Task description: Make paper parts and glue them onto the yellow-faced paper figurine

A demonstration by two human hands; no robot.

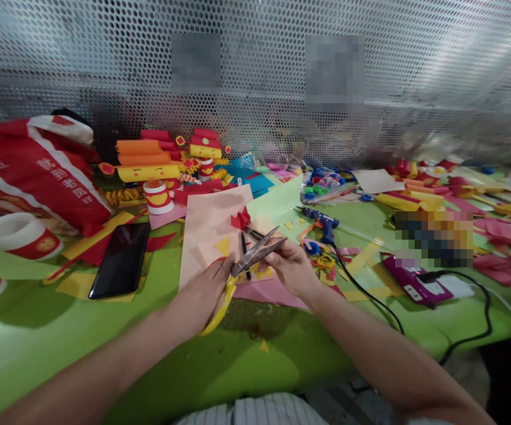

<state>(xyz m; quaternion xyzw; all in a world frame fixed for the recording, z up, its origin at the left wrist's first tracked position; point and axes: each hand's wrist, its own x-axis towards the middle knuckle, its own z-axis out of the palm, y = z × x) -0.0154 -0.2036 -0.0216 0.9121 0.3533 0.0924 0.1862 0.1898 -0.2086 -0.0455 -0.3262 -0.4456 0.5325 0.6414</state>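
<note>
My left hand (pixel 213 289) is closed round the yellow handles of a pair of scissors (pixel 254 255), whose metal blades are parted and point to the upper right. Close to the blade tips, my right hand (pixel 293 268) has thumb and fingers pinched together; whatever they grip is too small or hidden to make out. Beneath the scissors lies peach paper (pixel 202 215), bearing a yellow paper scrap (pixel 223 245) and a black pen (pixel 243 241). A red folded paper piece (pixel 240 219) sits just beyond the blades. Pink paper (pixel 268 292) shows under my hands.
A phone (pixel 120 260) lies left, beside white-and-red paper cups (pixel 11 233) and a red bag (pixel 60 171). Paper-cup figures (pixel 158 198) stand behind. To the right are a blue glue gun (pixel 321 221) with its black cord, a purple power strip (pixel 415 280) and paper scraps.
</note>
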